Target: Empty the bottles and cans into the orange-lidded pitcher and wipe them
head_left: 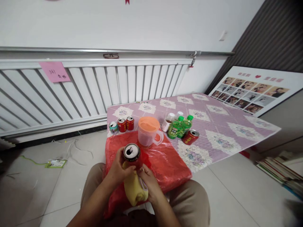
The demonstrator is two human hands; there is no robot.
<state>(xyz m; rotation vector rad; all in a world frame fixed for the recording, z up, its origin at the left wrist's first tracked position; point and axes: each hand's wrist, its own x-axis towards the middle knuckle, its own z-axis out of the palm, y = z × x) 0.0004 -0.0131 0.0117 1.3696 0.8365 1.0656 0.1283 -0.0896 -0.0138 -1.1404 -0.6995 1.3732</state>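
Note:
My left hand (120,170) wraps around a red drink can (132,154) with an open top, held upright over my lap. My right hand (149,183) grips a yellow cloth (133,190) pressed against the lower part of the can. Both hands are closed. A red plastic sheet (165,164) lies under them, draped over the near end of the table.
A clear jug with an orange lid (149,130) stands on the purple patterned tablecloth (213,126). Three small cans (121,125) line its left edge. Green bottles (181,126), white-capped bottles and a tipped red can (190,137) sit to the right. Radiator behind; books on the floor at right.

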